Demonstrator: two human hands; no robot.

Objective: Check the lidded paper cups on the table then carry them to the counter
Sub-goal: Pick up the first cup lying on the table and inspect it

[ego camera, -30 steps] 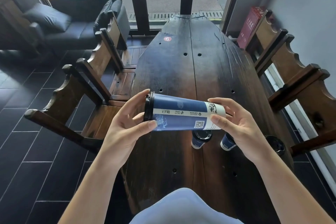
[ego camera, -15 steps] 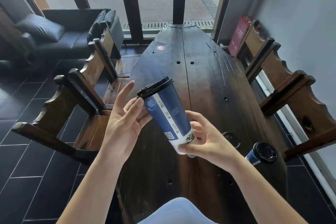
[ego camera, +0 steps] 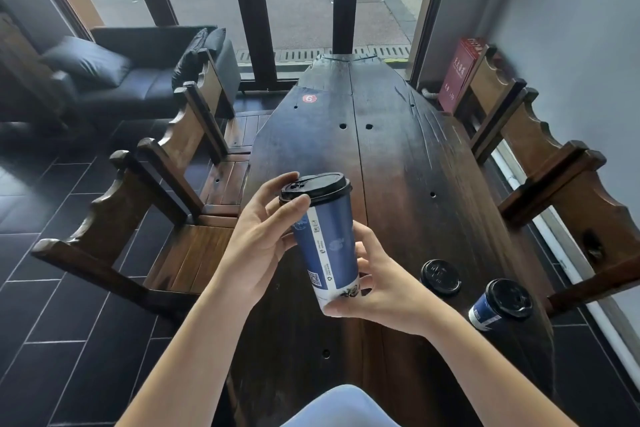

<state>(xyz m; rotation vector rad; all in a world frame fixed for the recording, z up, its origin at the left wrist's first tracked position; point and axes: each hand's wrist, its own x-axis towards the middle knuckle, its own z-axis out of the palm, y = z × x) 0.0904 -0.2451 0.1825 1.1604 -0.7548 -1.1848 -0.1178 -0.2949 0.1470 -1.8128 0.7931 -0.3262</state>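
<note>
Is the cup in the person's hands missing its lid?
No, the held cup has a black lid on top, touched by the left hand.

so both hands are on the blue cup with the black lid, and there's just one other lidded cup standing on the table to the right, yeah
Not quite: the head view shows two other lidded cups on the table to the right, the nearer cup and the farther cup. The rest holds: the left hand and right hand are both on the blue cup with the black lid.

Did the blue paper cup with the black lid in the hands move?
Yes. The blue paper cup with the black lid swung from lying sideways to nearly upright above the dark wooden table, lid topmost.
</note>
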